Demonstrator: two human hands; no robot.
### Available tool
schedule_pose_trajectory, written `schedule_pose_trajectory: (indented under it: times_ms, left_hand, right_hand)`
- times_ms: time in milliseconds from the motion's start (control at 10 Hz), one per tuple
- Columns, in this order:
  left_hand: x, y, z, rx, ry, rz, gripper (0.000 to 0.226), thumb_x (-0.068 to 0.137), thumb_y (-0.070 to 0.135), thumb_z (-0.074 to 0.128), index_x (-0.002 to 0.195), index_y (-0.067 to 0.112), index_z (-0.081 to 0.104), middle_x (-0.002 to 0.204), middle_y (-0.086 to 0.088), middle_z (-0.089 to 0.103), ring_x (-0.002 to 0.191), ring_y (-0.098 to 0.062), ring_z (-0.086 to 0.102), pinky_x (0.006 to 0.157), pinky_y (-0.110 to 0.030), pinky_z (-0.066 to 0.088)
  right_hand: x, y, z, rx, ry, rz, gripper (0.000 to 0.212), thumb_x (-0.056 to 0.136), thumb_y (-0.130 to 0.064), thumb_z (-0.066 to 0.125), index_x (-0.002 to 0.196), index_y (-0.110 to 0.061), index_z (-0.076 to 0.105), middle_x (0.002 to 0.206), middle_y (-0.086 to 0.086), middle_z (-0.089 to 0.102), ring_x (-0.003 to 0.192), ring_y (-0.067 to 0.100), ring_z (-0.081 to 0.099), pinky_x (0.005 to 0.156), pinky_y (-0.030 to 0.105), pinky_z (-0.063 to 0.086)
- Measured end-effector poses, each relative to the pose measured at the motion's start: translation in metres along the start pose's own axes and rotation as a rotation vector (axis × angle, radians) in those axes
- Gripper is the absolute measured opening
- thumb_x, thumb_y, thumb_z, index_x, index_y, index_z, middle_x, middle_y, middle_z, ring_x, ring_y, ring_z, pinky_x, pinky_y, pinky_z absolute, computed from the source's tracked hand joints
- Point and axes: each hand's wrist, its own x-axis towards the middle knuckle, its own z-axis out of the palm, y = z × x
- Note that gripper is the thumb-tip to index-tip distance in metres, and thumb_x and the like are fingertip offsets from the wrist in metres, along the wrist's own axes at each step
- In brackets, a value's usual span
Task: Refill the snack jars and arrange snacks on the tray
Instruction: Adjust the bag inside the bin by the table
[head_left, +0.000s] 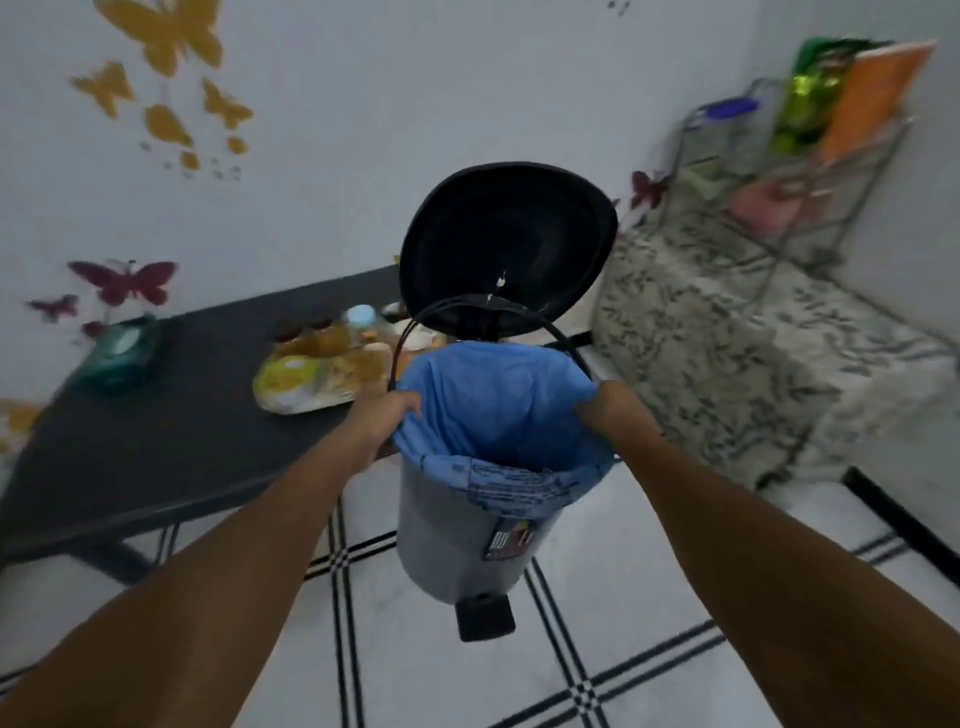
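So the pedal bin (457, 525) sits on the tiled floor right by the end of the dark table (171, 441), lid (506, 249) flipped fully up, which makes sense if wrappers from the snack refilling are going in there. The blue bag (493, 405) lines it and folds over the rim, and both hands are on that rim, I'd guess to spread the liner open or seat it properly. The left hand (387, 415) has its fingers curled over the left edge of the bag, gripping it. The right hand (605, 408) does the same on the right edge, fingers hooked over the plastic. Everything's a bit blurry, so I can't tell how tight either grip is. The actual task stuff is behind, well apart from the hands: the tray (317, 382) with snacks on it sits on the table, and the jars (322, 335) stand just beyond it, near the lid. A teal tissue box (117, 353) sits further left on the table.
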Motion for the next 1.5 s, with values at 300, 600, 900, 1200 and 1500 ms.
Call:
schedule_pose_trajectory:
  times_ms: [300,600,900,1200,1500]
  left_hand:
    - [0.089,0.072,0.251,0.090,-0.170,-0.041,0.015,0.079,0.000,0.061,0.091,0.003,0.068,0.089,-0.021,0.070,0.080,-0.033,0.067,0.068,-0.041,0.052]
    - [0.221,0.109,0.356,0.119,-0.168,-0.083,0.010,0.083,0.000,0.060,0.086,0.010,0.062,0.089,-0.014,0.067,0.074,-0.027,0.063,0.053,-0.028,0.049]
    - [0.406,0.141,0.380,-0.009,-0.115,-0.219,0.014,0.082,-0.003,0.061,0.088,0.009,0.065,0.091,-0.012,0.070,0.079,-0.028,0.065,0.055,-0.029,0.051]
    - [0.570,0.151,0.369,0.110,0.005,-0.305,0.011,0.077,0.001,0.067,0.088,0.000,0.064,0.084,-0.017,0.068,0.080,-0.032,0.065,0.065,-0.039,0.053]
    - [0.709,0.088,0.390,0.224,0.141,-0.436,0.023,0.091,0.009,0.068,0.112,-0.001,0.066,0.108,-0.021,0.071,0.100,-0.040,0.069,0.090,-0.057,0.059]
  right_hand:
    - [0.096,0.183,-0.152,0.047,0.171,0.190,0.040,0.097,-0.038,0.059,0.117,-0.004,0.061,0.109,0.015,0.065,0.102,0.035,0.065,0.076,0.038,0.049]
    - [0.248,0.222,-0.204,0.061,0.198,0.170,0.025,0.090,-0.036,0.064,0.094,-0.015,0.051,0.092,0.004,0.060,0.078,0.022,0.056,0.069,0.034,0.045]
    - [0.454,0.170,-0.206,-0.102,0.059,0.153,0.037,0.093,-0.036,0.064,0.114,-0.006,0.062,0.095,0.007,0.059,0.090,0.024,0.062,0.072,0.033,0.044]
    - [0.639,0.113,-0.181,-0.137,-0.018,0.115,0.033,0.094,-0.036,0.063,0.113,-0.009,0.064,0.111,0.015,0.067,0.103,0.035,0.065,0.074,0.036,0.043]
    - [0.837,0.101,-0.083,-0.178,-0.242,0.047,0.035,0.096,-0.035,0.059,0.117,-0.008,0.060,0.114,0.018,0.065,0.104,0.038,0.063,0.075,0.035,0.042]
